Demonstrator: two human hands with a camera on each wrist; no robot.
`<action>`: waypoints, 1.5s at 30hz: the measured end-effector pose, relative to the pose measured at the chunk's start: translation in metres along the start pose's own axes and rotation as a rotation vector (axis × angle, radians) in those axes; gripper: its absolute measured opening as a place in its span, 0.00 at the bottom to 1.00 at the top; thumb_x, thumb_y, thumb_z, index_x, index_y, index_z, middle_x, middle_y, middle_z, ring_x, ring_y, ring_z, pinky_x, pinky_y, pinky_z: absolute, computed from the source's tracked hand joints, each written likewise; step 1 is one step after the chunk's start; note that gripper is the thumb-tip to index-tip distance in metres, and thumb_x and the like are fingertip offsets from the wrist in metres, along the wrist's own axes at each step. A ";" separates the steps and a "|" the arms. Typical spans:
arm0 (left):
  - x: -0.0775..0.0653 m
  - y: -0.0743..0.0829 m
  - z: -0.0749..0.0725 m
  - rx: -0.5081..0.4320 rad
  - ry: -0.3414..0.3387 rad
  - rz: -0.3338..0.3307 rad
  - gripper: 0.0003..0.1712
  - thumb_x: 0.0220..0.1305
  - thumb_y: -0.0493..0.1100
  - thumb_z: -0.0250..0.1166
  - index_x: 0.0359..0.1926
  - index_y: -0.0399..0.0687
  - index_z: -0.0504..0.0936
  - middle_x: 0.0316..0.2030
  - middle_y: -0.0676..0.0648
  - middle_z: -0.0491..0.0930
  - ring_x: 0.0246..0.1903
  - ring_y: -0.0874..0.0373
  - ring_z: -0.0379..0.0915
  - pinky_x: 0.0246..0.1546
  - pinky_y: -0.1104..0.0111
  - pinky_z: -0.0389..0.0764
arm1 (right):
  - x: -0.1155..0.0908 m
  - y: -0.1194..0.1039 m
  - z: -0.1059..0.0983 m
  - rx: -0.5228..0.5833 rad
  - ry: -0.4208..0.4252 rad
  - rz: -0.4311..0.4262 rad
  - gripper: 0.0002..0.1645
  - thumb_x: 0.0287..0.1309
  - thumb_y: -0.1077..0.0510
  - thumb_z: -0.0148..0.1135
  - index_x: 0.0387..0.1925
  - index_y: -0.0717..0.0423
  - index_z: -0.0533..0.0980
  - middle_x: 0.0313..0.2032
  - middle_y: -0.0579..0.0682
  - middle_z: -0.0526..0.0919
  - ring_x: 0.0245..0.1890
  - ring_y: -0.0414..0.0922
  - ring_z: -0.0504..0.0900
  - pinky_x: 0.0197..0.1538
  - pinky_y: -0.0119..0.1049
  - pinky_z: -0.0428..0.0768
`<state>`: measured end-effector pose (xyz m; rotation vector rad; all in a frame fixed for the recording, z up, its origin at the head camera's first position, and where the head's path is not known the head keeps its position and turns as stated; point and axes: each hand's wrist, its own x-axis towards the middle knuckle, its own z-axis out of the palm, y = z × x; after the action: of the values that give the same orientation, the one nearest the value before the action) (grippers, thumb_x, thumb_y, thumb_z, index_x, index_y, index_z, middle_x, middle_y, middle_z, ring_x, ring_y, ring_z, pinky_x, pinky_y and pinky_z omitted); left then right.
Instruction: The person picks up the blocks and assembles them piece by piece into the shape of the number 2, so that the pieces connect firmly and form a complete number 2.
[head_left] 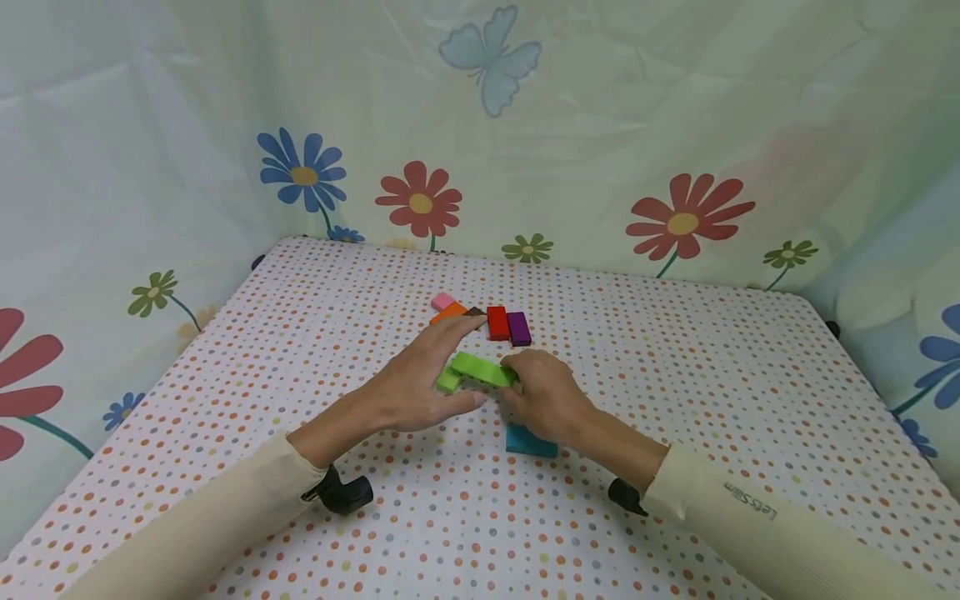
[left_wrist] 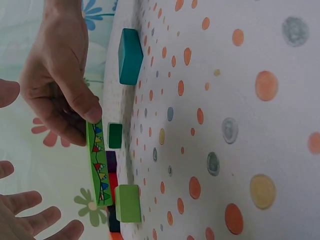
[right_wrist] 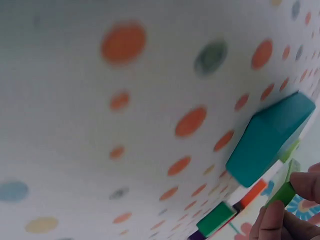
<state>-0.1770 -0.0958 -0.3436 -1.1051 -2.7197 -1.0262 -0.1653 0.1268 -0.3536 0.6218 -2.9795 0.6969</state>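
Between thumb and fingers, my right hand [head_left: 547, 396] pinches one end of a light green block [head_left: 480, 368]. Colourful bunting is printed along its side, plain in the left wrist view. My left hand [head_left: 416, 383] is beside the block's other end, fingers and thumb spread apart and holding nothing. On the tabletop below, between the hands, lies a second light green block [left_wrist: 128, 204]. A teal block [head_left: 531, 443] rests on the cloth under my right hand, which partly hides it. A dark green block [left_wrist: 115, 135] shows in both wrist views but is hidden in the head view.
Farther back on the dotted tablecloth [head_left: 645, 375] lie a red block [head_left: 497, 323], a purple block [head_left: 519, 329], an orange block [head_left: 449, 312], a pink block [head_left: 442, 301] and a dark block [head_left: 476, 312]. A flowered curtain [head_left: 585, 150] hangs behind the table.
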 end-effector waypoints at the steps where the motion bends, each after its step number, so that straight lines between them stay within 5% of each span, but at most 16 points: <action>1: -0.001 0.000 0.000 0.000 0.001 -0.002 0.51 0.60 0.60 0.65 0.80 0.65 0.51 0.77 0.55 0.55 0.73 0.55 0.53 0.68 0.44 0.65 | -0.002 -0.001 0.001 0.004 0.004 -0.009 0.21 0.62 0.60 0.67 0.54 0.66 0.80 0.48 0.56 0.85 0.44 0.47 0.79 0.50 0.45 0.82; 11: -0.012 -0.002 -0.002 0.015 -0.014 0.010 0.51 0.61 0.60 0.65 0.80 0.66 0.50 0.77 0.54 0.55 0.73 0.54 0.53 0.68 0.44 0.64 | -0.018 -0.008 0.007 0.049 0.033 -0.130 0.16 0.58 0.63 0.70 0.48 0.64 0.82 0.35 0.46 0.80 0.33 0.42 0.74 0.34 0.30 0.75; 24: -0.031 -0.004 -0.002 0.082 -0.043 0.029 0.52 0.60 0.62 0.65 0.80 0.61 0.52 0.76 0.52 0.55 0.74 0.54 0.53 0.69 0.46 0.65 | -0.031 -0.008 0.009 0.016 -0.047 -0.209 0.22 0.58 0.61 0.73 0.54 0.61 0.81 0.49 0.50 0.85 0.50 0.45 0.81 0.54 0.43 0.81; 45: -0.040 0.003 0.000 0.064 -0.075 -0.008 0.53 0.59 0.61 0.67 0.80 0.69 0.49 0.77 0.55 0.55 0.74 0.56 0.54 0.67 0.46 0.68 | -0.037 -0.002 0.008 0.036 -0.147 -0.181 0.20 0.55 0.58 0.76 0.50 0.58 0.84 0.41 0.43 0.76 0.43 0.38 0.69 0.42 0.31 0.76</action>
<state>-0.1454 -0.1189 -0.3526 -1.1462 -2.7951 -0.9096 -0.1298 0.1357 -0.3642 0.9712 -2.9937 0.7223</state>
